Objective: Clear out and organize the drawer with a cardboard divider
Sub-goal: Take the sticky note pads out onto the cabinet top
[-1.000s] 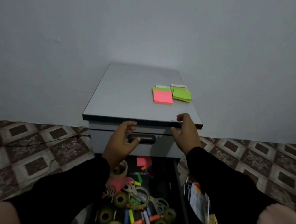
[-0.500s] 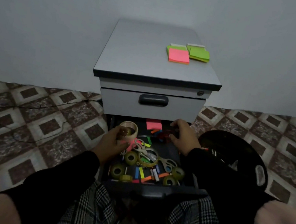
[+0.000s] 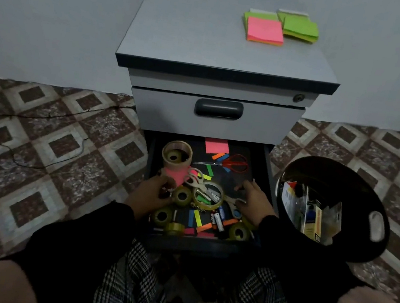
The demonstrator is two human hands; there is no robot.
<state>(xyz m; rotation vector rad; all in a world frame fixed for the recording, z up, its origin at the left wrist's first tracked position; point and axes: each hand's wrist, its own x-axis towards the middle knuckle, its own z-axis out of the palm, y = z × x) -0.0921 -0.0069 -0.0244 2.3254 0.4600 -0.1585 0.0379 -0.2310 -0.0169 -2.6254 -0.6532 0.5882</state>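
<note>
The grey cabinet's [image 3: 224, 48] lower drawer [image 3: 205, 244] stands pulled out, full of clutter: a tall brown tape roll [image 3: 177, 154], a pink roll [image 3: 174, 175], several clear tape rolls [image 3: 182, 196], red scissors [image 3: 236, 162], a pink sticky pad [image 3: 216, 145], batteries [image 3: 217, 222] and loose coloured strips. My left hand [image 3: 151, 193] is at the drawer's left side, with its fingers curled against the rolls. My right hand [image 3: 255, 201] lies on the clutter at the right, fingers apart, beside blue-handled scissors [image 3: 235, 210]. No cardboard divider is in view.
On the cabinet top lie a pink sticky pad [image 3: 265, 30] and green pads [image 3: 300, 28]. The upper drawer [image 3: 218, 108] is closed. A black bin [image 3: 359, 190] holding packaging stands right of the drawer. A thin cable [image 3: 51, 113] runs over the tiled floor at left.
Both hands came down from the cabinet's top edge into the open drawer. The left hand has moved off the brown tape roll to the smaller rolls, and the right hand has drawn back towards me.
</note>
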